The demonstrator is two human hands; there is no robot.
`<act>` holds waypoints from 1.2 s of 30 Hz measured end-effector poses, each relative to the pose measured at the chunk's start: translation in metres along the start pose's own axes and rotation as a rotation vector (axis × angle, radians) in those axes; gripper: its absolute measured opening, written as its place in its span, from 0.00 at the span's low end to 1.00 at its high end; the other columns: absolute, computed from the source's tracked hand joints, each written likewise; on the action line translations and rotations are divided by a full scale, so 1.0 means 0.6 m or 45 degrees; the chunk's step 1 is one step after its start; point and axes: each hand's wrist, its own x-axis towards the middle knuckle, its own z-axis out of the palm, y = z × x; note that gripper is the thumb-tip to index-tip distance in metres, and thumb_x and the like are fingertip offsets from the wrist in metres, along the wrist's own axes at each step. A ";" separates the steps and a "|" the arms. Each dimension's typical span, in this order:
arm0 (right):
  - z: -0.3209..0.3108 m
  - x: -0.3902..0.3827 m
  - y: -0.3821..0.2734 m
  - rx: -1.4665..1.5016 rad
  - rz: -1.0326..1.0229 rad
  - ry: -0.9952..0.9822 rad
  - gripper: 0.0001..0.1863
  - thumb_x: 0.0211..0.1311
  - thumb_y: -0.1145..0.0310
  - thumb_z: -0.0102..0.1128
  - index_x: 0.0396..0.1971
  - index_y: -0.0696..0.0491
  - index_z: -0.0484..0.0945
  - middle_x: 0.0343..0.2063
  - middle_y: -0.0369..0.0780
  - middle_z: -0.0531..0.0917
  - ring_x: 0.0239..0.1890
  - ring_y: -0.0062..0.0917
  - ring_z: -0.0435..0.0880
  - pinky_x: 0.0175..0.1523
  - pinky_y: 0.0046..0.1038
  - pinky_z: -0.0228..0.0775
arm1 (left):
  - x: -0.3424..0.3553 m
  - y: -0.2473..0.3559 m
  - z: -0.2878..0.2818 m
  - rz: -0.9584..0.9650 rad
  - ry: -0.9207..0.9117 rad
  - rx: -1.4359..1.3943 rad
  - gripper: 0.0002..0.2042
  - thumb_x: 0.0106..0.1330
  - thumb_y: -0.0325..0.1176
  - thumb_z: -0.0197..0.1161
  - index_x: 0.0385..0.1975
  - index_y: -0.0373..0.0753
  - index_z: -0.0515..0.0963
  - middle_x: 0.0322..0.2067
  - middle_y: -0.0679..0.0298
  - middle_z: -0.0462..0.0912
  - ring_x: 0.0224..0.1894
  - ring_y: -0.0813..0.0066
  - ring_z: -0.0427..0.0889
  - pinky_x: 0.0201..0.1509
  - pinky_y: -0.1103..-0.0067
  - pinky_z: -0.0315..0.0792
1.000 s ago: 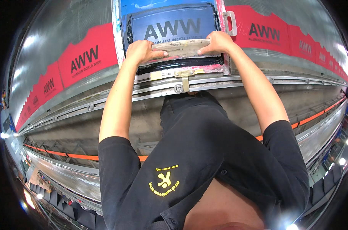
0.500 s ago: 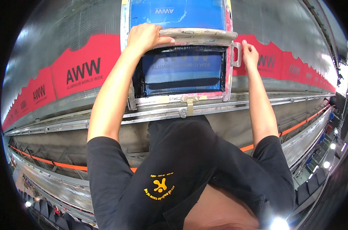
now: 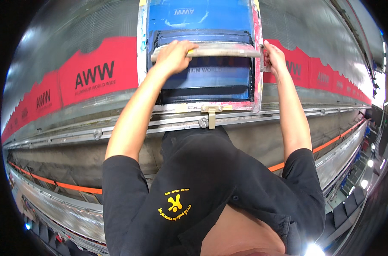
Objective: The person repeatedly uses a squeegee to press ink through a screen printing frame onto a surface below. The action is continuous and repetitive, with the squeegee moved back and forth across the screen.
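Note:
A printing screen (image 3: 196,19) with a blue mesh and a band of dark ink sits at the top centre in a metal frame (image 3: 257,91). Across its mesh lies a long, pale squeegee (image 3: 226,52), which my left hand (image 3: 174,57) grips near its left end, fingers wrapped over the bar. At the frame's right side, my right hand (image 3: 274,55) has its fingers closed round a metal handle (image 3: 263,64). A small metal bracket (image 3: 212,117) joins the frame's near edge to a rail.
Long red printed sheets (image 3: 93,68) run out to both sides over a grey surface. A metal rail (image 3: 117,129) crosses in front of my body, with an orange strip (image 3: 57,181) nearer. Another long metal-topped bench (image 3: 48,198) and bright lamps show at the rim.
Both hands were on the squeegee; my right hand has since moved to the side handle. The squeegee went away from me, then came slightly back toward me in my left hand.

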 end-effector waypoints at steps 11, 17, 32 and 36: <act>-0.037 0.004 0.067 0.181 -0.646 0.198 0.22 0.72 0.55 0.71 0.54 0.59 0.86 0.33 0.31 0.85 0.29 0.12 0.76 0.32 0.21 0.69 | -0.319 0.155 0.139 0.014 0.069 -0.035 0.31 0.55 0.23 0.67 0.64 0.46 0.79 0.66 0.61 0.79 0.70 0.56 0.74 0.73 0.60 0.69; -0.079 -0.007 0.052 0.073 -0.448 0.174 0.23 0.69 0.56 0.74 0.53 0.59 0.86 0.44 0.40 0.89 0.43 0.18 0.84 0.50 0.23 0.77 | -0.287 0.188 0.093 0.000 0.034 -0.097 0.30 0.54 0.26 0.68 0.62 0.41 0.80 0.63 0.59 0.83 0.67 0.56 0.78 0.73 0.61 0.70; 0.018 0.021 0.005 -0.019 -0.439 0.306 0.16 0.70 0.60 0.71 0.50 0.55 0.87 0.39 0.35 0.89 0.39 0.18 0.84 0.48 0.25 0.77 | -0.193 0.096 0.067 -0.030 0.062 -0.090 0.29 0.52 0.26 0.69 0.60 0.43 0.83 0.61 0.61 0.85 0.65 0.56 0.80 0.68 0.61 0.74; 0.010 0.011 0.027 -0.229 -0.426 0.418 0.19 0.68 0.55 0.73 0.51 0.52 0.87 0.39 0.37 0.89 0.39 0.19 0.85 0.47 0.27 0.77 | -0.204 0.077 0.046 0.047 0.011 -0.113 0.29 0.53 0.23 0.67 0.60 0.43 0.82 0.61 0.61 0.85 0.64 0.56 0.81 0.66 0.62 0.76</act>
